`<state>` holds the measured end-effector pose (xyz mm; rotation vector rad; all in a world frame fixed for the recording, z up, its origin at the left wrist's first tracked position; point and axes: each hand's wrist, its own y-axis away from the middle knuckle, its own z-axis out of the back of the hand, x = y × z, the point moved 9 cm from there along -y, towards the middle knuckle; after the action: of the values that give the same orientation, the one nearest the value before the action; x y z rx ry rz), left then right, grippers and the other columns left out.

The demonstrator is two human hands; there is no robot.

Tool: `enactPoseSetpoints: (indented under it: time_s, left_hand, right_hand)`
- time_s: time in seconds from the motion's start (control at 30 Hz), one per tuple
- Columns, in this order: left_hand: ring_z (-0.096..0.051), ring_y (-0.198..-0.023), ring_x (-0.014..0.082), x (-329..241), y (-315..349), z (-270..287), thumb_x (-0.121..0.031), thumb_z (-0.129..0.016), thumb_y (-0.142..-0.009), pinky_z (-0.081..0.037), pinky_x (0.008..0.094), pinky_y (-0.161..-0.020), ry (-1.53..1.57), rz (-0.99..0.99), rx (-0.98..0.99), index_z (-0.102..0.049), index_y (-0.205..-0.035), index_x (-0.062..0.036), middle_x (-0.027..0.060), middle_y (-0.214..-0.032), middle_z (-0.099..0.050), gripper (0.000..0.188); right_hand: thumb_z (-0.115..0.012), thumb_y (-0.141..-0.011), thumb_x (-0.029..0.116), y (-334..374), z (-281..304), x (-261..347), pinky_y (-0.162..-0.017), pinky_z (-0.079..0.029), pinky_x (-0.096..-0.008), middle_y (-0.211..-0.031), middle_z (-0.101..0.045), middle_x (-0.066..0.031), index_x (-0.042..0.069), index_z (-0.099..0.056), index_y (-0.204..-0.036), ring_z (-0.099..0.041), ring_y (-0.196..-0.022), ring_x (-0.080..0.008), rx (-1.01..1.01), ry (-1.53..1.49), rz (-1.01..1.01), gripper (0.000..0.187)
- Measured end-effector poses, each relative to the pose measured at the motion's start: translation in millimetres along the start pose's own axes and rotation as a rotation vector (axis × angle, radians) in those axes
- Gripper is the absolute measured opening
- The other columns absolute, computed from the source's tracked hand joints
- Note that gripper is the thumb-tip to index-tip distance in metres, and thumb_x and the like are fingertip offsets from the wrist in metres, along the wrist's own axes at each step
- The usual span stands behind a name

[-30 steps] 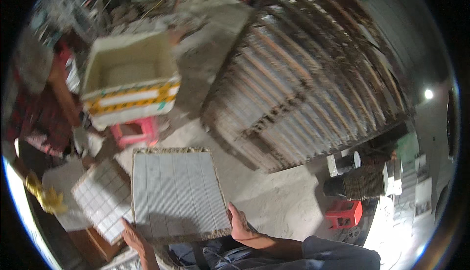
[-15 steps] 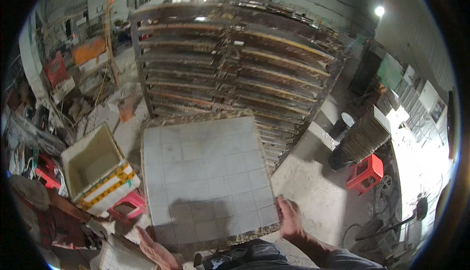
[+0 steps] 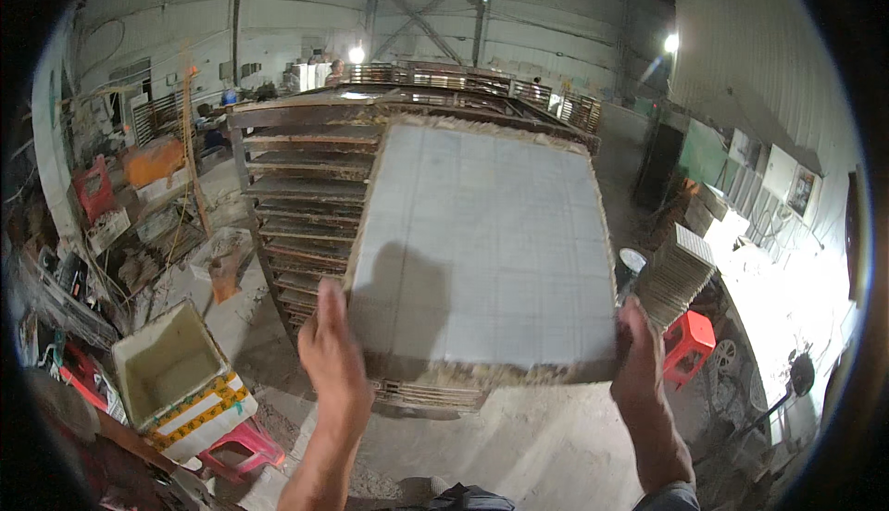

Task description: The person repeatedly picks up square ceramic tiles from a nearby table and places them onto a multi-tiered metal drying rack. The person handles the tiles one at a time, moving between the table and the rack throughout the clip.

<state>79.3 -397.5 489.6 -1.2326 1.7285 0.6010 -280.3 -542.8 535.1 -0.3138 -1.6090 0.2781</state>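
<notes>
A large, pale grey square board (image 3: pixel 500 252) with faint grid lines and rough, crusted brown edges is raised in front of me, tilted so that its flat face shows. My left hand (image 3: pixel 333 354) grips its left edge near the lower corner, thumb up along the side. On the opposite edge my right hand (image 3: pixel 639 358) is closed, also near the lower corner. The fingers of both hands are partly hidden behind the board. Just beyond it stands a dark rack (image 3: pixel 310 168) with many narrow shelf levels, and the board covers much of its right side.
On the left, an open foam box (image 3: pixel 171 363) with yellow tape sits by a pink stool (image 3: pixel 243 451). A red stool (image 3: pixel 687 349) and a leaning stack of thin boards (image 3: pixel 676 275) stand at right, near a brightly lit, cluttered bench (image 3: pixel 787 280).
Both hands have lifted the board up and to the right, toward the rack. My left hand, earlier low by the board's lower left corner, now holds its left edge. My view has tilted upward.
</notes>
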Motion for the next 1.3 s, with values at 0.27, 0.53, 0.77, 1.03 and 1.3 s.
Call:
enactPoseSetpoints:
  time_s: [0.27,0.53,0.77,1.03,1.3]
  left_hand:
    - [-0.058,-0.079,0.0319,-40.6,-60.4,-103.1,-0.047,-0.045,-0.087,-0.043,0.0394,-0.075,-0.583,-0.086,0.057,-0.059,-0.084,0.0114,0.0254,-0.083,-0.06,0.06]
    - [-0.055,-0.086,0.035,-59.6,-110.6,-158.4,-0.041,-0.043,-0.089,-0.044,0.0458,-0.074,-0.364,0.025,0.092,-0.053,-0.105,0.0068,0.0217,-0.104,-0.055,0.051]
    - [-0.049,-0.088,0.0272,-64.4,-139.7,-202.8,-0.031,-0.043,-0.089,-0.045,0.0402,-0.074,-0.139,0.256,0.057,-0.047,-0.109,-0.004,0.0126,-0.102,-0.05,0.033]
    - [-0.051,-0.071,0.0206,-48.6,-194.3,-244.0,-0.03,-0.053,-0.085,-0.033,0.0282,-0.048,-0.174,0.395,0.131,-0.045,-0.101,-0.0062,0.0129,-0.086,-0.057,0.03]
    - [-0.053,-0.067,0.0199,-27.8,-223.7,-277.1,-0.037,-0.046,-0.089,-0.038,0.0253,-0.05,-0.177,0.332,0.268,-0.048,-0.103,-0.0107,0.0136,-0.087,-0.057,0.03]
  right_hand:
    - [-0.044,-0.088,0.04,-102.6,-26.8,44.8,-0.08,-0.044,-0.0312,-0.094,-0.061,-0.0123,-0.004,-0.054,-0.108,-0.058,-0.08,-0.0189,0.301,-0.112,0.016,0.05]
    - [-0.047,-0.086,0.037,-193.2,-74.3,35.8,-0.079,-0.043,-0.0373,-0.095,-0.059,-0.0109,0.007,-0.055,-0.105,-0.057,-0.085,-0.0215,0.338,-0.212,-0.276,0.036]
    - [-0.045,-0.087,0.03,-246.0,-91.7,50.1,-0.068,-0.052,-0.0425,-0.096,-0.053,-0.0152,0.005,-0.049,-0.102,-0.058,-0.084,-0.0279,0.28,-0.123,-0.469,0.029]
    - [-0.045,-0.09,0.017,-281.5,-127.9,48.3,-0.075,-0.053,-0.0427,-0.1,-0.046,-0.0209,-0.006,-0.039,-0.104,-0.054,-0.091,-0.0314,0.39,-0.33,-0.435,0.028]
    - [-0.043,-0.09,0.008,-300.7,-133.9,36.0,-0.095,-0.044,-0.0474,-0.115,-0.043,-0.0198,-0.01,-0.039,-0.107,-0.046,-0.107,-0.0354,0.439,-0.663,-0.424,0.025]
